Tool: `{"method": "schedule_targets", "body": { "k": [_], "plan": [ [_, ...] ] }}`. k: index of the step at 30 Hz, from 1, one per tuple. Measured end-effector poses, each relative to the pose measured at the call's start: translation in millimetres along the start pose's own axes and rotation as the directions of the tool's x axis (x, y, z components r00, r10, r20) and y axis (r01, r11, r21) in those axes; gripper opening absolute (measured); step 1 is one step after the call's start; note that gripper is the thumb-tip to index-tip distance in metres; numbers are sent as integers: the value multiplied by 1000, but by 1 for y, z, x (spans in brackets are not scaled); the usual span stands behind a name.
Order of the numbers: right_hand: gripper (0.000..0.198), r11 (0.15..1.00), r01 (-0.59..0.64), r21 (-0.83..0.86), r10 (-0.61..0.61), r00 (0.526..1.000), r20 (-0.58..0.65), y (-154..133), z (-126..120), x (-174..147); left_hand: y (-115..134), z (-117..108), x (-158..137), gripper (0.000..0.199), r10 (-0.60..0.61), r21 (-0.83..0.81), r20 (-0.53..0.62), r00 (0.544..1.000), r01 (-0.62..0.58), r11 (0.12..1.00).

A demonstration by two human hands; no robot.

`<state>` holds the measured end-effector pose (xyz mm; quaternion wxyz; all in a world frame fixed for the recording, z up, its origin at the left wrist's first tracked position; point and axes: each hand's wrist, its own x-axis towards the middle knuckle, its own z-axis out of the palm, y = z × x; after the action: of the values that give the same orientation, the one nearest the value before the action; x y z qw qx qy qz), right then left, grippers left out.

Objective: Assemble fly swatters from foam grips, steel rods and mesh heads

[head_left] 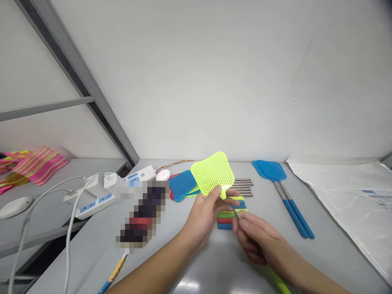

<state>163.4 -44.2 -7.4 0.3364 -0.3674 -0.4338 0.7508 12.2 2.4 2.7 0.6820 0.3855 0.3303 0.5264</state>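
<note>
My left hand (200,216) pinches the neck of a neon-yellow fly swatter head (212,173), a perforated paddle tilted upward. Close beside it, my right hand (260,239) is closed around a thin metal rod (237,213), whose tip points at the neck. A yellow-green handle (278,281) comes out below the right palm, in line with the rod. Whether the tip touches the neck I cannot tell. Behind the hands lie several coloured handle grips (225,223), partly covered by fingers, and several bare metal rods (246,188). Loose swatter heads (183,185), blue, red and yellow, overlap to the left.
Two blue fly swatters (288,196) with handles lie at the right, beside a white plastic sheet (346,192). Power strips (97,204) with white cables, a round white device (163,175) and a pixelated object (142,216) occupy the left. A wall stands behind the table.
</note>
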Motion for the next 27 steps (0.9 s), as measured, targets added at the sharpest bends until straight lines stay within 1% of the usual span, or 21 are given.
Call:
{"method": "schedule_targets", "body": {
  "k": [3, 6, 11, 15, 18, 22, 25, 27],
  "plan": [
    [25, 999, 52, 11, -52, 999, -1, -5, 2, -2, -8, 3, -4, 36, -79, -22, 51, 996, 80, 997],
    [26, 997, 72, -12, -72, 997, 6, -6, 3, 0, -12, 3, -5, 40, -112, 15, 76, 991, 111, 994],
    [28, 995, 88, -45, -89, 996, -13, -5, 2, 4, -13, 4, -6, 42, -82, 15, 112, 990, 81, 997],
    [28, 993, 88, -77, -90, 996, -25, -4, 0, 5, -15, 1, -6, 43, -73, 49, 142, 987, 66, 997],
    [28, 989, 92, -119, -96, 995, -32, -4, -2, 6, -19, 0, -6, 44, -67, 42, 130, 989, 61, 997],
    [29, 978, 83, -194, -96, 994, -60, -6, -3, 5, -24, 1, -7, 46, -68, 27, 81, 994, 66, 997],
    [29, 972, 75, -222, -92, 993, -71, -6, -4, 5, -28, 0, -7, 46, -64, 75, 89, 994, 57, 996],
    [28, 976, 65, -206, -82, 994, -74, -5, -4, 6, -30, 0, -8, 43, -31, 115, 103, 994, 19, 993]
  ]
}}
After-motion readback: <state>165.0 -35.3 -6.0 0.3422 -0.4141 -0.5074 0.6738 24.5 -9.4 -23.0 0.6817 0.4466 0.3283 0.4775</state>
